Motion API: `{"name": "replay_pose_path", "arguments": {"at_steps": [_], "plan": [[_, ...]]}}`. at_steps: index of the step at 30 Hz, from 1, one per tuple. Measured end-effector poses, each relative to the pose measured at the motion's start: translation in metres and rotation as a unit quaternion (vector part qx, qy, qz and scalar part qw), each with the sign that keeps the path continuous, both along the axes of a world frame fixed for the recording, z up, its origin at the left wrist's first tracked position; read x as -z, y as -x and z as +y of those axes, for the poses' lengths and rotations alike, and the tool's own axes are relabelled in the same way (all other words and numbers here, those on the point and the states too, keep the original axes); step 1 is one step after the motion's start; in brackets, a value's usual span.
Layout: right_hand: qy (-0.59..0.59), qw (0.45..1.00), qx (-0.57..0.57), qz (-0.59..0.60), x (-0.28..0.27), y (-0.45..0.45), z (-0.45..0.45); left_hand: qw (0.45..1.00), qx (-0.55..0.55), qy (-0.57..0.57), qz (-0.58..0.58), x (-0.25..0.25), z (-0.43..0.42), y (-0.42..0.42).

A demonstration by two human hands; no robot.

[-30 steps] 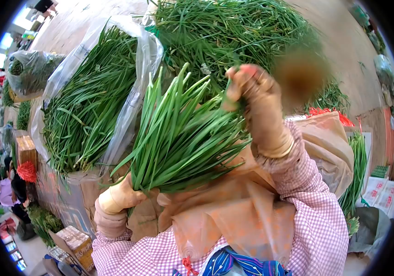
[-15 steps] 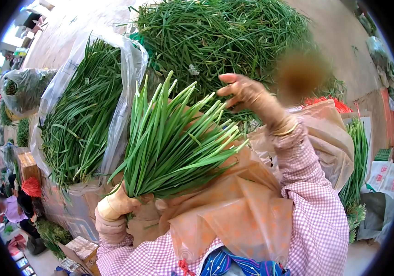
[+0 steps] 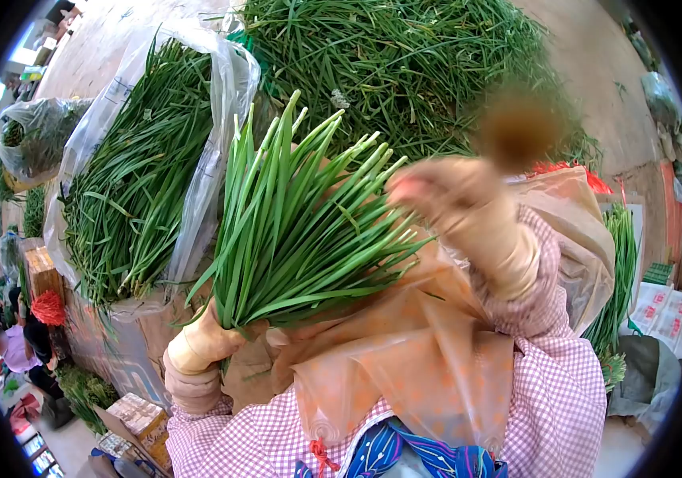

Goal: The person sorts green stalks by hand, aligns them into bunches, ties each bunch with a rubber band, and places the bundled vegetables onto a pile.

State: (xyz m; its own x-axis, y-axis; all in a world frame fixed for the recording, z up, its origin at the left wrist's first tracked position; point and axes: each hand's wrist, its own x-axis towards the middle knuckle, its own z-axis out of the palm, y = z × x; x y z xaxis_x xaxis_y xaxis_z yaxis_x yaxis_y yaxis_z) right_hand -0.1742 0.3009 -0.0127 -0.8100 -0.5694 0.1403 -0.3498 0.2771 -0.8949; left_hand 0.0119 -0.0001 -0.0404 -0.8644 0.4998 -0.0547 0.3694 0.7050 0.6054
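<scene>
My left hand (image 3: 225, 334) is closed round the leafy lower part of a bunch of green Chinese chives (image 3: 301, 239). Their pale cut ends fan upward and to the right. At the right tips of the bunch is my right hand (image 3: 460, 195), smeared by motion, so its fingers and anything in them cannot be made out. Beneath the bunch, a translucent brown plastic apron (image 3: 405, 366) covers my lap and front.
A large heap of loose chive leaves (image 3: 405, 72) lies ahead. On the left, a clear plastic bag (image 3: 233, 80) holds more chives. Red ties (image 3: 588, 177) and upright chives (image 3: 616, 263) are at the right. A person (image 3: 18, 350) is at far left.
My right hand has come down and in toward the bunch's cut ends, from above them. My left hand keeps its hold on the chives, nearly in place. The view has shifted slightly.
</scene>
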Motion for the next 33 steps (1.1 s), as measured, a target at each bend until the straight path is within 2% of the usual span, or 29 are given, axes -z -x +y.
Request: {"name": "replay_pose_path", "arguments": {"at_steps": [1, 3, 4, 5, 6, 7, 8, 9, 11, 12, 13, 14, 16, 17, 18, 19, 21, 22, 23, 24, 25, 27, 28, 29, 30, 31, 32, 33], "plan": [[-0.102, 0.993, -0.054, -0.023, -0.007, -0.011, -0.005, 1.0, 0.001, 0.001, 0.0, -0.001, 0.002, -0.001], [-0.205, 0.972, -0.046, 0.108, 0.01, -0.024, -0.023, 0.987, -0.088, -0.078, -0.107, -0.006, 0.01, -0.005], [-0.172, 0.975, -0.032, 0.136, 0.02, -0.029, -0.029, 0.977, -0.118, -0.104, -0.141, -0.008, 0.013, -0.007], [-0.17, 0.975, -0.03, 0.136, 0.027, -0.033, -0.031, 0.931, -0.212, -0.162, -0.248, -0.01, 0.014, -0.011], [-0.045, 0.998, -0.037, -0.018, 0.03, -0.036, -0.035, 0.861, -0.302, -0.215, -0.348, -0.012, 0.015, -0.014], [0.082, 0.981, -0.044, -0.172, 0.028, -0.038, -0.038, 0.861, -0.303, -0.213, -0.348, -0.01, 0.013, -0.016], [0.129, 0.906, -0.055, -0.4, 0.018, -0.038, -0.032, 0.934, -0.229, -0.149, -0.232, -0.003, 0.011, -0.018], [0.159, 0.855, -0.089, -0.486, 0.012, -0.032, -0.024, 0.98, -0.146, -0.082, -0.108, 0.002, 0.009, -0.018], [0.251, 0.822, -0.14, -0.491, -0.005, -0.024, -0.002, 0.981, -0.13, -0.103, -0.097, 0.006, 0.008, -0.014], [0.4, 0.752, -0.181, -0.491, 0.018, -0.017, 0.013, 0.982, -0.123, -0.113, -0.093, 0.006, 0.008, -0.013], [0.49, 0.724, -0.164, -0.457, 0.027, -0.002, 0.031, 0.982, -0.117, -0.123, -0.089, 0.005, 0.008, -0.012], [0.575, 0.686, -0.154, -0.417, 0.036, 0.012, 0.05, 0.966, -0.16, -0.131, -0.155, 0.001, 0.01, -0.012], [0.477, 0.825, 0.019, -0.303, 0.017, 0.032, 0.062, 0.926, -0.226, -0.199, -0.229, 0.0, 0.013, -0.01], [0.325, 0.905, 0.129, -0.242, 0.012, 0.039, 0.063, 0.927, -0.223, -0.199, -0.227, -0.003, 0.016, -0.009], [0.119, 0.971, 0.068, -0.196, 0.053, 0.067, 0.082, 0.883, -0.286, -0.243, -0.281, -0.008, 0.018, -0.008], [-0.099, 0.98, 0.166, -0.053, 0.064, 0.049, 0.073, 0.857, -0.316, -0.263, -0.31, -0.012, 0.019, -0.008], [0.003, 0.989, 0.148, -0.008, 0.084, 0.03, 0.06, 0.8, -0.365, -0.282, -0.385, -0.018, 0.02, -0.004], [0.004, 0.989, 0.149, -0.012, 0.077, 0.025, 0.056, 0.784, -0.374, -0.277, -0.411, -0.023, 0.022, -0.001], [0.085, 0.978, 0.118, -0.152, 0.063, 0.02, 0.053, 0.767, -0.383, -0.272, -0.437, -0.028, 0.024, 0.002], [0.167, 0.94, 0.084, -0.286, 0.051, 0.016, 0.053, 0.744, -0.413, -0.271, -0.449, -0.039, 0.029, 0.007], [0.173, 0.938, 0.089, -0.286, 0.043, 0.013, 0.054, 0.722, -0.441, -0.271, -0.459, -0.048, 0.032, 0.015], [0.228, 0.916, -0.022, -0.329, 0.029, 0.007, 0.059, 0.754, -0.46, -0.255, -0.393, -0.064, 0.036, 0.032], [0.231, 0.902, -0.073, -0.357, 0.022, 0.003, 0.063, 0.783, -0.436, -0.217, -0.388, -0.076, 0.036, 0.05], [0.234, 0.902, -0.074, -0.354, 0.013, -0.003, 0.065, 0.786, -0.388, -0.262, -0.405, -0.09, 0.033, 0.07], [0.202, 0.906, -0.124, -0.351, 0.002, -0.011, 0.067, 0.817, -0.353, -0.219, -0.4, -0.099, 0.03, 0.089], [0.17, 0.907, -0.173, -0.346, -0.003, -0.018, 0.068, 0.862, -0.316, -0.203, -0.342, -0.109, 0.037, 0.107], [0.096, 0.939, -0.154, -0.291, -0.004, -0.024, 0.067, 0.9, -0.282, -0.183, -0.277, -0.12, 0.044, 0.125], [0.021, 0.963, -0.132, -0.235, -0.002, -0.031, 0.066, 0.943, -0.217, -0.107, -0.228, -0.13, 0.049, 0.143]]}}
